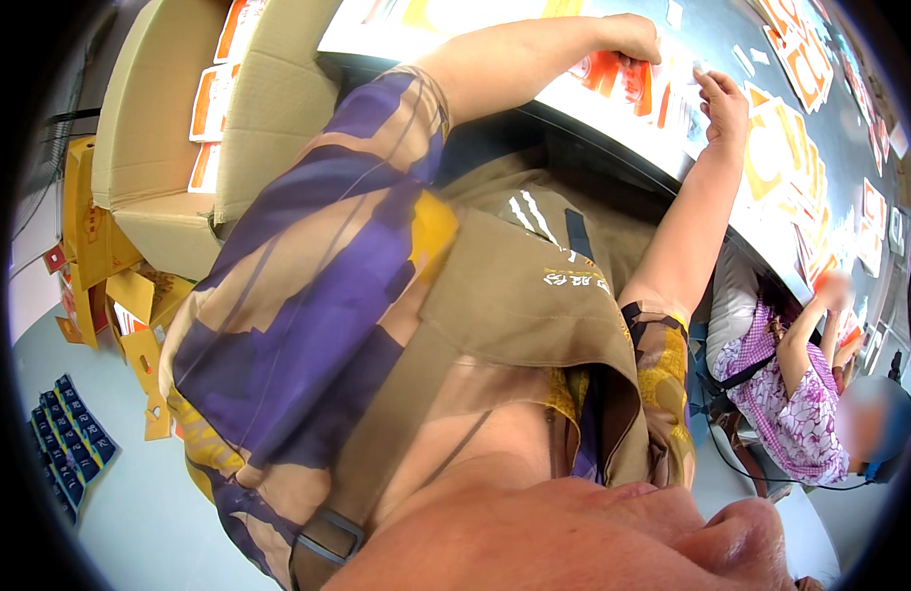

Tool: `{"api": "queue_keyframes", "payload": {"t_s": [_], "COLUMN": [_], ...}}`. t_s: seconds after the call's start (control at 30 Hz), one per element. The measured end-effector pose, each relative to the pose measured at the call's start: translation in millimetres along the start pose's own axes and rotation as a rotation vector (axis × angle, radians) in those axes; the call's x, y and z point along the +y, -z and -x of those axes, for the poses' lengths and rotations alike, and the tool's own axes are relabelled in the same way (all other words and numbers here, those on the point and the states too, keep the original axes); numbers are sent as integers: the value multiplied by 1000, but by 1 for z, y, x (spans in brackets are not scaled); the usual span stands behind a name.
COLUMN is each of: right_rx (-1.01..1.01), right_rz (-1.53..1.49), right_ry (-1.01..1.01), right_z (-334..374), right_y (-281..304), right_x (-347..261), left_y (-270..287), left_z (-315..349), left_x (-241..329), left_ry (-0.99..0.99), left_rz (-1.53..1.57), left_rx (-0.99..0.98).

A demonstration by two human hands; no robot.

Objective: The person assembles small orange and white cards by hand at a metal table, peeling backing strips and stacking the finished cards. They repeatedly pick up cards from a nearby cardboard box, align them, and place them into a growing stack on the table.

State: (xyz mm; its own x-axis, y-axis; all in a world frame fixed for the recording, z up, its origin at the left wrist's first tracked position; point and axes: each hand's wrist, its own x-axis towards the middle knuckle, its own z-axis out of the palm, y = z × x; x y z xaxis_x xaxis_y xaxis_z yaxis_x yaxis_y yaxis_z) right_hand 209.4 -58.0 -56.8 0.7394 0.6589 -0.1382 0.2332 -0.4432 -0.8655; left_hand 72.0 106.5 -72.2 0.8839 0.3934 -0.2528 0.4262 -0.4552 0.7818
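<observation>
On the table [687, 158] in front of me lies an orange-and-white printed packet [628, 87], partly washed out by glare. My left hand [631, 39] is closed with curled fingers at the packet's far edge, seemingly gripping it. Just to the right, my right hand [723, 103] pinches a small whitish slip between thumb and fingertip, beside the packet. What that slip is cannot be made out clearly. Small white slips [743, 59] lie on the dark tabletop beyond my right hand.
Fanned orange-and-white packets [785, 163] spread right of my right hand, with another stack [802, 64] farther off. A large cardboard box [268, 108] holding similar packets stands at my left. Another person [790, 404] in a purple-patterned top sits at the right along the table.
</observation>
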Motion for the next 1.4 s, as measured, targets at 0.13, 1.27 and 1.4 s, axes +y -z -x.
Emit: {"api": "queue_keyframes", "payload": {"t_s": [0.13, 1.27, 1.4], "right_rx": [-254, 37, -112], "right_rz": [-157, 775, 409], "right_ry": [-7, 379, 386], "right_z": [18, 32, 24], "right_y": [-18, -33, -27], "right_x": [-23, -36, -23], "left_y": [-1, 8, 8], "left_z": [1, 16, 3], "left_x": [2, 2, -7], "left_ry": [14, -50, -30], "left_rz": [44, 368, 331], "left_rx": [11, -86, -77]}}
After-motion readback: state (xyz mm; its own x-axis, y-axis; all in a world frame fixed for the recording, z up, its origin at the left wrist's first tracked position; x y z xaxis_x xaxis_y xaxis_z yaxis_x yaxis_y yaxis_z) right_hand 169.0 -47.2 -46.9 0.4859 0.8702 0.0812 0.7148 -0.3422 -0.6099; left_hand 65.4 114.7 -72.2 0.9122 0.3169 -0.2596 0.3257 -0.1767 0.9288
